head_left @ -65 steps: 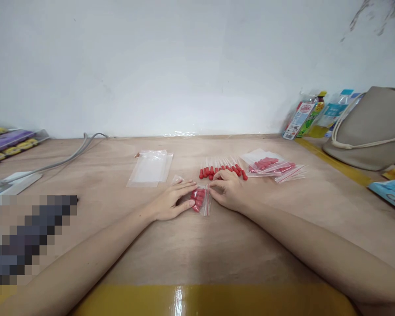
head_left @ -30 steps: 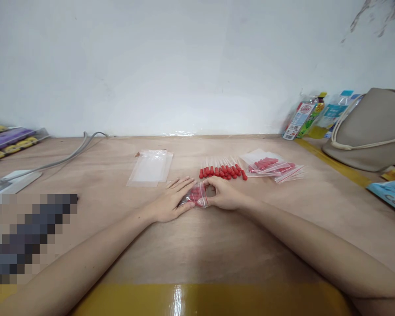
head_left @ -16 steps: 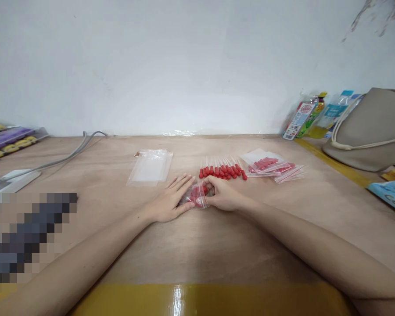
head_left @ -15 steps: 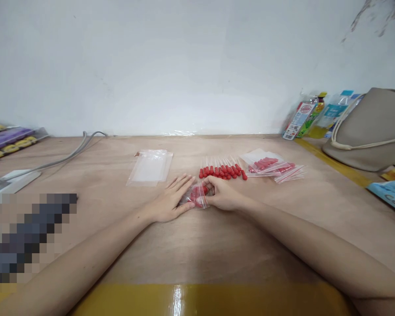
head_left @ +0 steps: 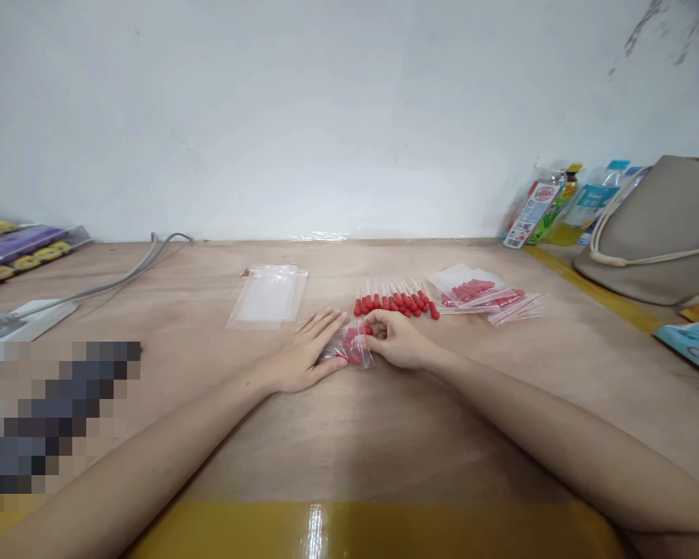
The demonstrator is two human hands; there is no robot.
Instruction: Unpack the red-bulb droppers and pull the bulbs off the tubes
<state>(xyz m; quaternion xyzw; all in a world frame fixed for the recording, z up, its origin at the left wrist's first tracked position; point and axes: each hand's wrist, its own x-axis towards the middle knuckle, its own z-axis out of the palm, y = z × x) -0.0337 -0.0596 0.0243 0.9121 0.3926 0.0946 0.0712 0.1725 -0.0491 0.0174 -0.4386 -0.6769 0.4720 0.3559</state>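
Observation:
A small clear zip bag [head_left: 356, 346] with several red pieces in it lies on the table in front of me. My left hand [head_left: 308, 353] rests flat with fingers stretched over the bag's left part. Thumb and fingertips of my right hand [head_left: 401, 338] are pinched at the right end of the same bag, by its red-lined edge. Just beyond my right hand is a row of droppers [head_left: 393, 301], with red bulbs toward me and clear stems pointing away. What the left palm covers is hidden.
Flat clear bags [head_left: 266, 296] are stacked at the left. Filled zip bags [head_left: 478, 291] overlap at the right. Bottles [head_left: 594, 202] and a grey-brown bag [head_left: 664, 233] stand far right. A grey cable [head_left: 133, 270] and purple-yellow packs [head_left: 20, 245] lie left.
The right end of the zip bag is spread wider and its red pieces lie more apart. My right hand has shifted slightly right, while my left hand stays flat.

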